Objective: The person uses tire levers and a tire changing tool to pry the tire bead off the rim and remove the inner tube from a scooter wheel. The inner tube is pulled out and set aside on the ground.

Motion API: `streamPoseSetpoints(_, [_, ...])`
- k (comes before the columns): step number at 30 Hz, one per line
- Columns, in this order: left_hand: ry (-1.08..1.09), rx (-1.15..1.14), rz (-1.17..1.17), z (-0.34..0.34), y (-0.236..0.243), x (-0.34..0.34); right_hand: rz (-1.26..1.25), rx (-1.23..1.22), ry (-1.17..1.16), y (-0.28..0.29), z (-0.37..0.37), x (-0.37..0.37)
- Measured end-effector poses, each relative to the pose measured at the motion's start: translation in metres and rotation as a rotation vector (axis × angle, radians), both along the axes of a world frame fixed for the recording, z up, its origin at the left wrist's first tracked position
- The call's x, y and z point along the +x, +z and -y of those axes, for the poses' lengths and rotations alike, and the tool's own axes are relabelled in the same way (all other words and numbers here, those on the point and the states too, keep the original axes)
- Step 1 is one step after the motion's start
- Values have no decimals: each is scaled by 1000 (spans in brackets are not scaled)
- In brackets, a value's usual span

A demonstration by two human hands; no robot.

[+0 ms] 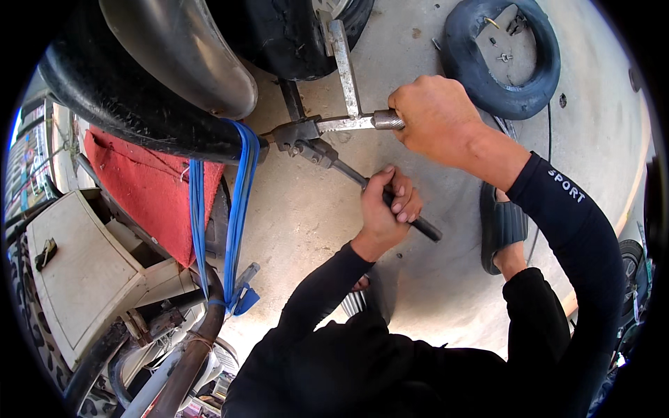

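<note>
My left hand (pixel 389 209) is wrapped round a dark rod handle (pixel 425 228), whose end sticks out beyond my fingers. That handle runs up to a jointed metal head (pixel 313 151), which meets a dark clamp-like block (pixel 294 134). Farther right, my right hand (pixel 440 115) is closed on a silver metal bar with a knurled end (pixel 387 120). From this bar a flat, worn metal strut (pixel 344 66) rises toward a black tyre (pixel 279 35). How the jointed head and the block connect is too small to make out.
A dark inner tube (pixel 456 52) lies on the concrete floor (pixel 578 139) at the far right, with small metal parts inside its ring. At left are a black curved tube (pixel 139 118), blue straps (pixel 244 167), red cloth (pixel 146 174) and a pale box (pixel 77 265). My sandal (pixel 503 230) is below.
</note>
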State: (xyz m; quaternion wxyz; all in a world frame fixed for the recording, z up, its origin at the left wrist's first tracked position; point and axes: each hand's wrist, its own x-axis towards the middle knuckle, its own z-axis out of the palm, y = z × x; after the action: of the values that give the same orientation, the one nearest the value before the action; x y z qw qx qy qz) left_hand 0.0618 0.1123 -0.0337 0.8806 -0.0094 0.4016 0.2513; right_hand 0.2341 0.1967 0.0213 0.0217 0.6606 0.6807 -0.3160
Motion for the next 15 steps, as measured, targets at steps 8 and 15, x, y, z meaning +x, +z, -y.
streamPoseSetpoints(8, [-805,313,-350,-76,4,-190,-8,114,21,9,5,11])
streamPoseSetpoints(15, [-363,163,-82,-5,-3,-119,16,39,29,14,-1,11])
